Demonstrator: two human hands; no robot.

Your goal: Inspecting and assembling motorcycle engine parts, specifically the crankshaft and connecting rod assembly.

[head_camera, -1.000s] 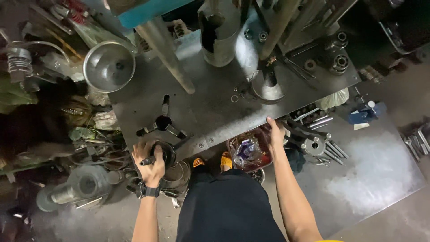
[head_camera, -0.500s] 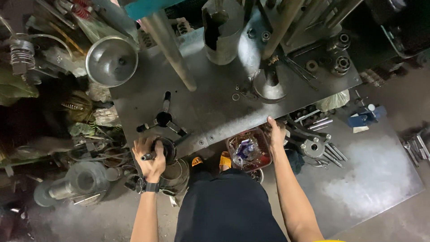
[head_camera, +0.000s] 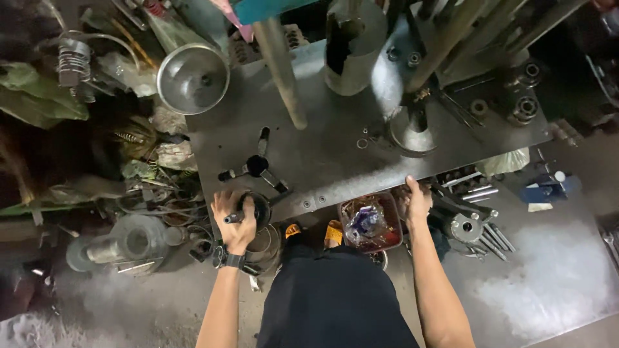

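Observation:
I look straight down at a grey steel work table (head_camera: 335, 151). My left hand (head_camera: 233, 218), with a dark wristband, grips a black three-armed handwheel (head_camera: 255, 209) at the table's near left corner. A second black three-armed handle (head_camera: 256, 166) lies flat on the table just beyond it. My right hand (head_camera: 417, 201) rests over the table's near edge, fingers curled on the rim. Between my hands, below the edge, sits a red-rimmed container (head_camera: 371, 222) with crumpled plastic inside.
A shiny metal funnel (head_camera: 192, 78) sits at the far left corner. A steel post (head_camera: 281, 64) and a metal cone (head_camera: 412, 132) rise from the table. Metal parts crowd the floor to the left (head_camera: 122, 241); wrenches and bolts (head_camera: 477, 225) lie right.
The view has drifted slightly. My left hand has turned a little on the handwheel. My right hand stays on the table edge.

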